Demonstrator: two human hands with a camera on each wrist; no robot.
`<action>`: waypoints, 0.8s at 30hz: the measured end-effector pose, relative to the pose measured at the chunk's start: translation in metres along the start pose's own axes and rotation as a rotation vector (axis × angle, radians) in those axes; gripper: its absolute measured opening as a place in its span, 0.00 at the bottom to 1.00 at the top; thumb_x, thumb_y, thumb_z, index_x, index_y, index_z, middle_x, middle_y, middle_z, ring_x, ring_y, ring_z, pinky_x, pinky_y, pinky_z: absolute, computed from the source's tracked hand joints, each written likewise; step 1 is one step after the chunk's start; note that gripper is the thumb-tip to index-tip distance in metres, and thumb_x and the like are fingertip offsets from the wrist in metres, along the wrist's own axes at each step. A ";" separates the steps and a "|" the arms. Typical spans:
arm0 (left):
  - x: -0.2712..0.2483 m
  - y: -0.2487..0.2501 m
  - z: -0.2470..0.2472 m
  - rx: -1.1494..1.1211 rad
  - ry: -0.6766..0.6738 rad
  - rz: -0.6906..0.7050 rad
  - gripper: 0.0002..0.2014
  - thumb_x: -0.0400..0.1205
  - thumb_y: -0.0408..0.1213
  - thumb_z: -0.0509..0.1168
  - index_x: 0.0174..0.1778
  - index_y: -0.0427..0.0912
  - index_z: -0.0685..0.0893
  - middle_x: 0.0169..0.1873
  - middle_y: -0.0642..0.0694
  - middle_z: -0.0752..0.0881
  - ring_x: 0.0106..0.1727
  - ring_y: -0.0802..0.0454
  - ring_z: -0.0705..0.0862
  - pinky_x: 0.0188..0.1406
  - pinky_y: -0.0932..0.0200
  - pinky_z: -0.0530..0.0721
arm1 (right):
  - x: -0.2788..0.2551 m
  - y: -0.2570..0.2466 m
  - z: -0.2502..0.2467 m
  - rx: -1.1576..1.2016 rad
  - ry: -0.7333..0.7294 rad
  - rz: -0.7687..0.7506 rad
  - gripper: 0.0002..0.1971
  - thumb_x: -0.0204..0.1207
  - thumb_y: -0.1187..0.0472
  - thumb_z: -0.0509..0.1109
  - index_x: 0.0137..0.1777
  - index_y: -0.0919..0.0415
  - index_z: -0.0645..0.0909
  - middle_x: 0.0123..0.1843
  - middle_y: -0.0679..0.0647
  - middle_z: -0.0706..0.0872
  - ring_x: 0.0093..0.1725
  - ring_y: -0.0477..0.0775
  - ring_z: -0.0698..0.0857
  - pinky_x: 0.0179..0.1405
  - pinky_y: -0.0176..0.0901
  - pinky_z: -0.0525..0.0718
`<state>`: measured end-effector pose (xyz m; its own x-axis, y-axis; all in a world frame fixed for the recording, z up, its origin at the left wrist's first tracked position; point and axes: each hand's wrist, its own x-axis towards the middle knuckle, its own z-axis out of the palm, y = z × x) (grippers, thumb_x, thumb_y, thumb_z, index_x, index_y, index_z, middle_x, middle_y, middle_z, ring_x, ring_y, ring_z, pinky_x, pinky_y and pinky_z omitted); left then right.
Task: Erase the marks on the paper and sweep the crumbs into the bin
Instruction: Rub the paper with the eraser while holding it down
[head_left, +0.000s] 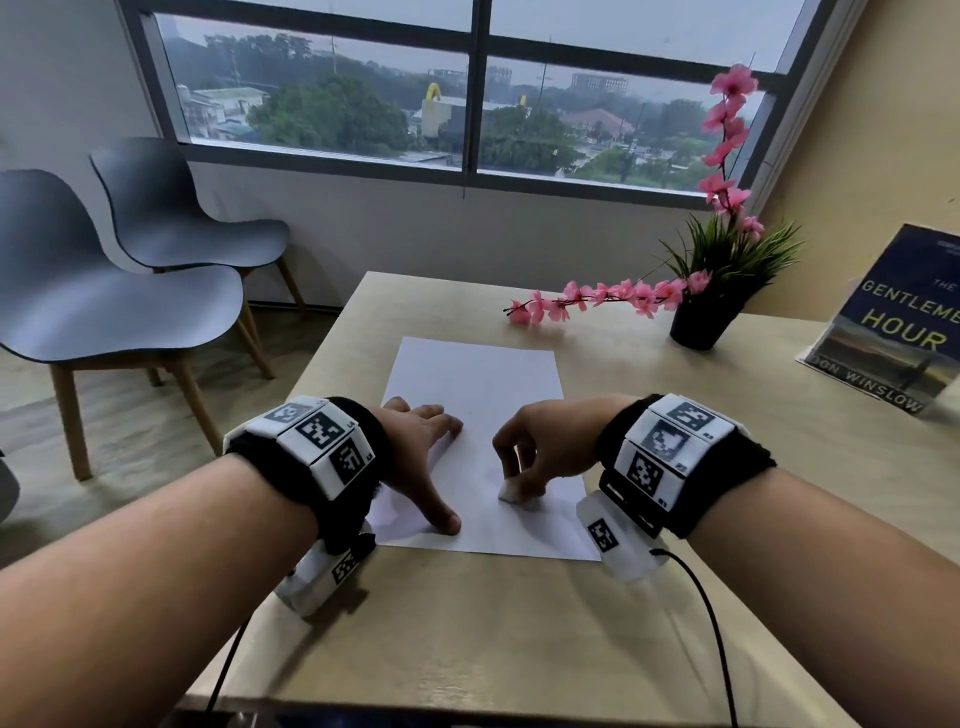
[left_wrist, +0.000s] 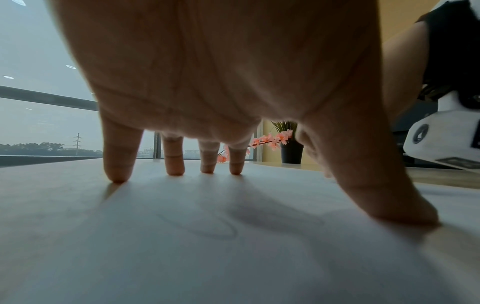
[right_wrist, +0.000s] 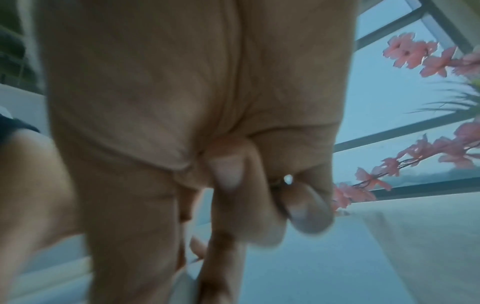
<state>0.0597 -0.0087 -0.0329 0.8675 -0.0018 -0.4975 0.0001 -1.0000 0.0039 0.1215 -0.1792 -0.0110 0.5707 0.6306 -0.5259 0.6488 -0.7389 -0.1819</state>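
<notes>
A white sheet of paper (head_left: 480, 384) lies on the light wooden table (head_left: 467, 639). My left hand (head_left: 423, 462) is spread flat on the sheet's left part, straight fingers and thumb pressing it down. In the left wrist view the fingertips (left_wrist: 118, 174) touch the paper (left_wrist: 233, 257), and a faint pencil loop (left_wrist: 207, 228) shows under the palm. My right hand (head_left: 524, 457) pinches a small white eraser (head_left: 511, 491) and holds it against the paper near the lower middle. The right wrist view is blurred; the curled fingers (right_wrist: 233, 205) hide most of the eraser. No bin is in view.
A black pot with green grass and pink blossom sprays (head_left: 701, 312) stands at the table's back right. A book (head_left: 893, 322) leans at the far right. Two grey chairs (head_left: 130, 291) stand left of the table. Cables (head_left: 711, 623) trail from both wrist units.
</notes>
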 end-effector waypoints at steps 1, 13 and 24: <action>0.000 0.000 0.000 -0.001 -0.002 -0.001 0.60 0.62 0.71 0.72 0.83 0.58 0.45 0.84 0.58 0.45 0.83 0.45 0.48 0.82 0.44 0.54 | -0.002 -0.001 0.001 0.001 -0.036 -0.014 0.13 0.72 0.44 0.77 0.46 0.51 0.84 0.46 0.46 0.92 0.40 0.41 0.82 0.45 0.41 0.77; 0.000 0.000 0.000 -0.014 -0.008 -0.002 0.60 0.61 0.71 0.72 0.83 0.58 0.45 0.84 0.58 0.45 0.84 0.46 0.47 0.82 0.43 0.55 | 0.007 0.000 -0.004 0.008 -0.029 -0.017 0.13 0.70 0.43 0.78 0.47 0.51 0.85 0.46 0.46 0.92 0.43 0.44 0.83 0.43 0.40 0.78; 0.000 0.000 0.000 -0.002 -0.009 0.002 0.60 0.61 0.71 0.72 0.83 0.58 0.45 0.84 0.58 0.45 0.83 0.45 0.48 0.81 0.41 0.56 | 0.013 -0.006 -0.004 -0.015 -0.008 0.002 0.13 0.71 0.43 0.76 0.47 0.50 0.84 0.43 0.44 0.92 0.45 0.43 0.84 0.52 0.46 0.81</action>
<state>0.0597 -0.0090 -0.0324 0.8631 -0.0042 -0.5051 -0.0011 -1.0000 0.0065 0.1272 -0.1659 -0.0138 0.5679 0.6270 -0.5332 0.6550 -0.7366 -0.1684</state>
